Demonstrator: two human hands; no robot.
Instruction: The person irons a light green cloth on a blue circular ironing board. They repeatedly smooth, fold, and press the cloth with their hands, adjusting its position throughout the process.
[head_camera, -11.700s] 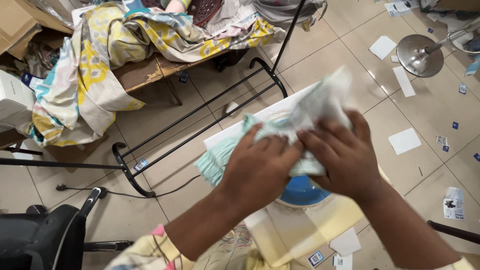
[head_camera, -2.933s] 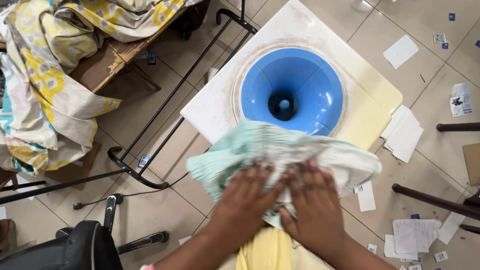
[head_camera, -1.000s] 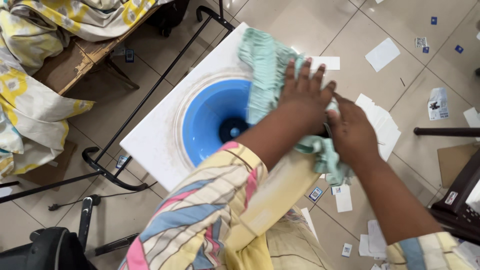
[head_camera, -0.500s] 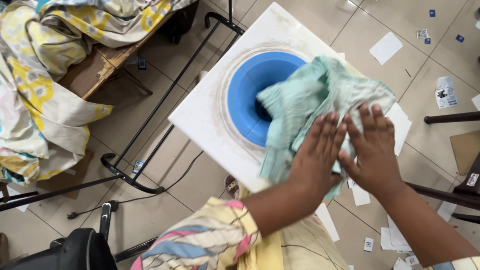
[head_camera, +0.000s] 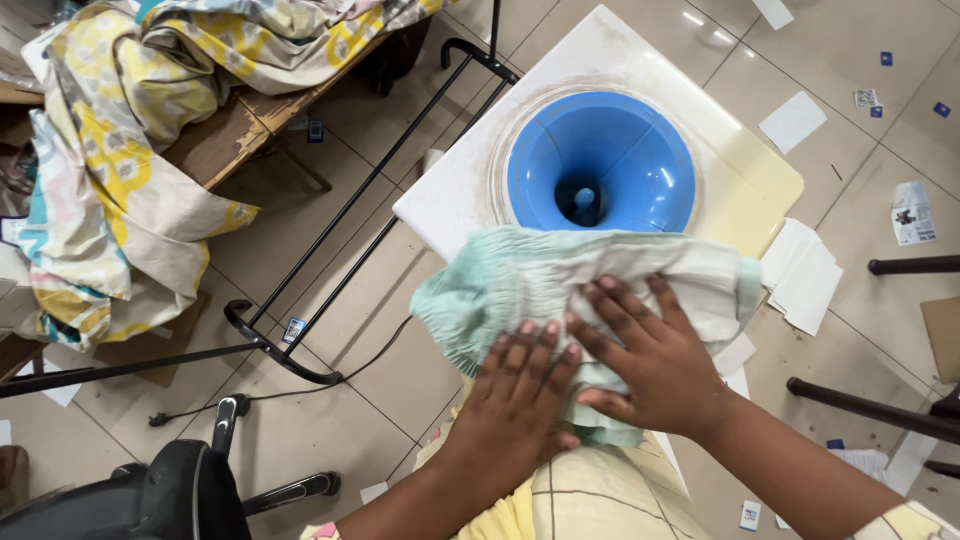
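- A pale green cloth is spread over the near edge of a white dispenser top, just below its blue funnel.
- The left hand and right hand are laid flat on the cloth, side by side and touching, fingers spread (nothing is clamped), so that it is pressed against the surface.
- Paper scraps are scattered on the tiled floor beside it.
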